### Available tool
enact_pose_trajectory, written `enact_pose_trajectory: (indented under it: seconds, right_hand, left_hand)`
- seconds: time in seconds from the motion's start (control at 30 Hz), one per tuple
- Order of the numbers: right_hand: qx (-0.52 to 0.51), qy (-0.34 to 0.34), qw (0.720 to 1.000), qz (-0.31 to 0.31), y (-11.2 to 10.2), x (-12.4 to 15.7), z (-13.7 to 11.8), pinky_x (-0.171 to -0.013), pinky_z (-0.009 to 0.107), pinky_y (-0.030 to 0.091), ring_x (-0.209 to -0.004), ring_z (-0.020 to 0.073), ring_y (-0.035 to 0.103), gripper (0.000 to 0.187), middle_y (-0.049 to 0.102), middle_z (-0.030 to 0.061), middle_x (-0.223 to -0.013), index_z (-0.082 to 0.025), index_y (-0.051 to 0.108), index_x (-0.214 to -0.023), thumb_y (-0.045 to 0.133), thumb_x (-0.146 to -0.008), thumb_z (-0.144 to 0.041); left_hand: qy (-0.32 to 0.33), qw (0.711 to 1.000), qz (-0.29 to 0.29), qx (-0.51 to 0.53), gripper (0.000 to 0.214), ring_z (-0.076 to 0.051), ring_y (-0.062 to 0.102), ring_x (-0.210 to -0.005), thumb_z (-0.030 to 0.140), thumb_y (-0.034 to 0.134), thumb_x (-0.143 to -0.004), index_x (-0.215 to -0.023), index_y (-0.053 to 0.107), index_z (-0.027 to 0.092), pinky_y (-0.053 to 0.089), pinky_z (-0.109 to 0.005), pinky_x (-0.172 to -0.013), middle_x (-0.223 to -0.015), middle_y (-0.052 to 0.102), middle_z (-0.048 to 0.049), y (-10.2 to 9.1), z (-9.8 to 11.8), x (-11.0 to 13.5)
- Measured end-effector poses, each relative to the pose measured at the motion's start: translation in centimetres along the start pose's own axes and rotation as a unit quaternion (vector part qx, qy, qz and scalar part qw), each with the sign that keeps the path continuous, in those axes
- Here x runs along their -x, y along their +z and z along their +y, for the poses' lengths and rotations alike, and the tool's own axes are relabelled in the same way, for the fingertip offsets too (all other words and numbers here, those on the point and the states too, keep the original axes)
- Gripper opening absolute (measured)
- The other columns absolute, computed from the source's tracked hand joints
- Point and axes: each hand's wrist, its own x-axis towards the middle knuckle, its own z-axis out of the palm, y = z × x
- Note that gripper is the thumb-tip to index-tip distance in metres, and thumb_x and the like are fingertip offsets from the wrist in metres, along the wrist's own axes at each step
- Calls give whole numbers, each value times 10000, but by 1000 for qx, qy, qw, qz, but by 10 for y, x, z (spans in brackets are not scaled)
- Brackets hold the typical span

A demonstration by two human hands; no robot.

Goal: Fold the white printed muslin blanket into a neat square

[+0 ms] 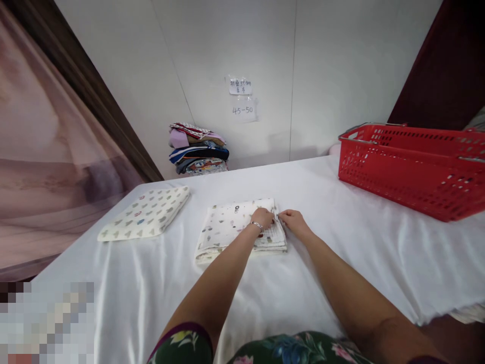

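Observation:
A white cloth [227, 227] with small scattered prints lies folded into a thick rectangle in front of me. My left hand [263, 217], with a silver bracelet at the wrist, is over its right part, fingers curled and pinching the fabric near the right edge. Just beside it, my right hand [296, 222] pinches the cloth's right edge between thumb and fingers. The layered edges show along the near side and at the right. Both sets of fingertips are partly hidden.
A second folded cloth [146, 215], cream with grey prints, lies on the white-covered table [306, 184] at the left. At the back is a stack of folded textiles [199, 150]. A red basket [409, 169] stands at the right; paper notes [242, 101] hang on the wall.

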Motion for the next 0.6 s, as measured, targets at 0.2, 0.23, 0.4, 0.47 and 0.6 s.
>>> enact_pose_trajectory:
  seconds: [0.2,0.23,0.4,0.47,0.6]
  right_hand:
    - [38,-17,998,-40,4,3,3,-504,227,287,-509,89,387,232,482,-32,-490,-138,604,-574,558,-601,-364]
    - [40,-19,998,-44,4,3,4,-508,227,289,-515,90,389,238,489,-31,-498,-137,612,-588,555,-603,-367]
    - [43,-25,997,-53,4,1,4,-503,229,279,-506,88,365,255,474,-36,-495,-138,610,-609,539,-610,-382]
    - [43,-27,997,-53,5,1,4,-498,229,274,-501,87,361,255,466,-39,-491,-139,602,-607,533,-611,-385]
    - [42,-27,998,-49,5,1,4,-500,230,276,-498,87,359,248,457,-42,-486,-139,599,-608,528,-613,-376]
  left_hand:
    - [-6,1000,-2,-3,245,-135,630,-595,355,472,-803,-807,626,164,465,-200,-542,-735,682,-62,2,0,-2]
    - [-8,1000,-3,-3,244,-138,630,-591,356,482,-796,-804,630,162,466,-204,-542,-731,682,-63,2,1,-3]
    - [-14,1000,-5,-4,236,-141,624,-570,329,507,-763,-812,645,143,464,-210,-527,-703,680,-63,2,2,-5]
    - [-12,1000,-4,-5,228,-140,622,-566,313,511,-751,-814,649,143,462,-210,-521,-696,680,-59,0,3,-3]
    - [-1,1000,5,-10,237,-135,615,-559,311,475,-765,-804,654,161,457,-211,-509,-700,680,-47,-6,5,5]
